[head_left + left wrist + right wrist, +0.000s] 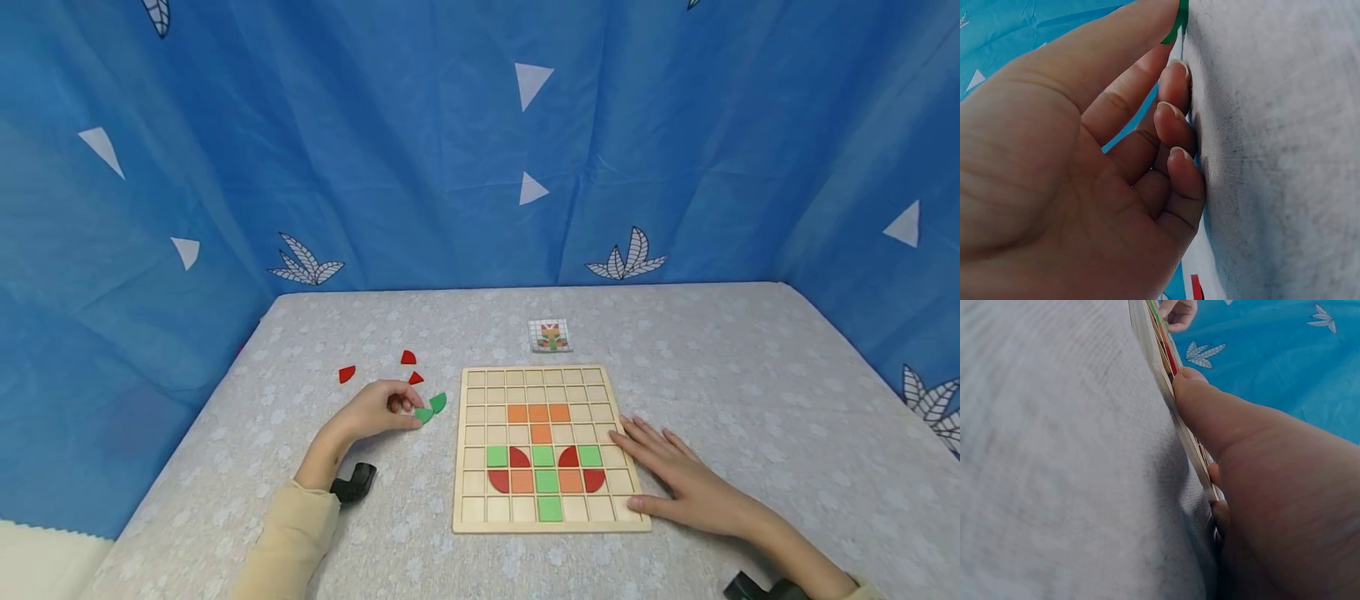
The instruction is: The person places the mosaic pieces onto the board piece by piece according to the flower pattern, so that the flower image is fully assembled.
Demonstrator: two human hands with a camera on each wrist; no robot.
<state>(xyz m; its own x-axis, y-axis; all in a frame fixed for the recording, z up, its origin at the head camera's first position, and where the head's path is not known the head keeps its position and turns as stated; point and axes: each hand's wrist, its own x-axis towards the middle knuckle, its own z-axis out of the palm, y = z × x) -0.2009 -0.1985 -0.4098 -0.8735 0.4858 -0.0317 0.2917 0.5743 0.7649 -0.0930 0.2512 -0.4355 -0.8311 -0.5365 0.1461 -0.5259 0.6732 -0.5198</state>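
Note:
My left hand [381, 408] is left of the wooden grid board [476, 527], pinching a green quarter-circle piece [423, 415] between thumb and forefinger, low at the tablecloth. In the left wrist view the green piece [1177, 26] shows only partly, beside the thumb tip; the other fingers curl loosely. A second green quarter-circle piece [438, 402] lies just beyond it. On the board sit orange squares [537, 413], green squares [547, 481] and red quarter-circles [594, 481]. My right hand [686, 479] rests with extended fingers on the board's right edge.
Three red pieces lie beyond my left hand: one at far left [347, 374], one farther back [408, 357], and one near my fingers [416, 378]. A small pattern card [550, 336] lies behind the board. Blue curtain [450, 167] surrounds the table's back and sides.

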